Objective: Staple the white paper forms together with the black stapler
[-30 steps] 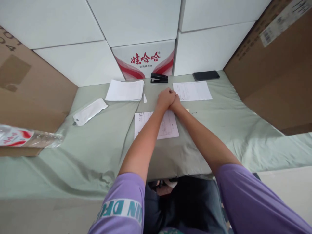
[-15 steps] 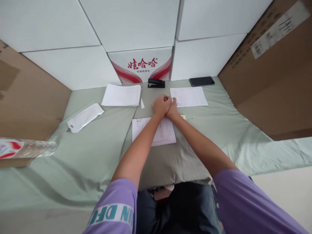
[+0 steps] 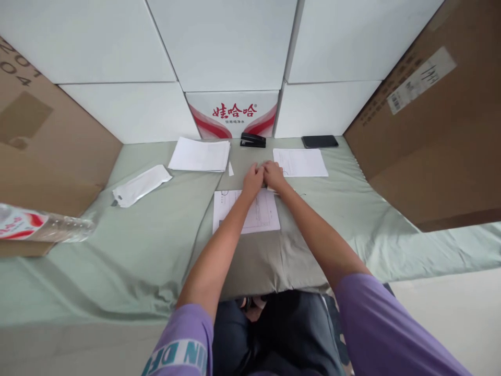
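A glossy white pouch (image 3: 141,185) lies far left on wrinkled green cloth (image 3: 156,250). At centre, the left hand (image 3: 253,177) and right hand (image 3: 273,175), fingers curled narrow, touch above a flat printed sheet (image 3: 246,210); contents unclear.

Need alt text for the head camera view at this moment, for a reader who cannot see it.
A person's left hand and right hand meet, knuckles up, at the far edge of a printed sheet on a green cloth-covered table. Beyond lie a paper stack, a black stapler, another printed sheet and a phone, with boxes walling the table.
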A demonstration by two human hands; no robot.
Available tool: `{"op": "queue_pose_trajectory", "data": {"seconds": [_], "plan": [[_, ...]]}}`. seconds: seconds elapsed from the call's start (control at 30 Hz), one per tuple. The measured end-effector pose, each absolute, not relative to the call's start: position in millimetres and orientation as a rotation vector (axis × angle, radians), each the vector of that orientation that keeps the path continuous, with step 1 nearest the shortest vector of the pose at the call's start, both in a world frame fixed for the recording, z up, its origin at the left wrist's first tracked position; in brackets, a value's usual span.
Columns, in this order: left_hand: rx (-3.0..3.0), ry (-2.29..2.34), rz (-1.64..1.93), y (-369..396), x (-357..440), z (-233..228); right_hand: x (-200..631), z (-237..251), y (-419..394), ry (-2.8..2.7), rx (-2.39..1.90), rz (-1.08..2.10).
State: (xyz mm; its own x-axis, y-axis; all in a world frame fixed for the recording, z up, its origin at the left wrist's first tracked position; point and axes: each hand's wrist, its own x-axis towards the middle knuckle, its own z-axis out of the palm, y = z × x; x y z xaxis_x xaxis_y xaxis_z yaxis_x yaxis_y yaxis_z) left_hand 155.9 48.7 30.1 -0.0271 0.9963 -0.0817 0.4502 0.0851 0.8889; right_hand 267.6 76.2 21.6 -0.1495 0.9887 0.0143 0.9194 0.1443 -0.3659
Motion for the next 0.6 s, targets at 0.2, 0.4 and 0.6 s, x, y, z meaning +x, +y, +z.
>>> {"op": "queue_pose_trajectory", "data": {"seconds": [0.2, 0.4, 0.6], "plan": [[1.949, 1.465, 0.717, -5.4, 117.3, 16.2, 279.5, 19.8, 86.1, -1.825, -1.751, 0.601], [2.257, 1.558, 0.591, -24.5, 123.2, 10.3, 287.2, 12.6, 82.5, -1.471, -1.368, 0.699], [2.291, 1.700, 0.491, -16.6, 124.7, 8.9, 288.4, 7.0, 84.2, -1.240, -1.173, 0.806]]}}
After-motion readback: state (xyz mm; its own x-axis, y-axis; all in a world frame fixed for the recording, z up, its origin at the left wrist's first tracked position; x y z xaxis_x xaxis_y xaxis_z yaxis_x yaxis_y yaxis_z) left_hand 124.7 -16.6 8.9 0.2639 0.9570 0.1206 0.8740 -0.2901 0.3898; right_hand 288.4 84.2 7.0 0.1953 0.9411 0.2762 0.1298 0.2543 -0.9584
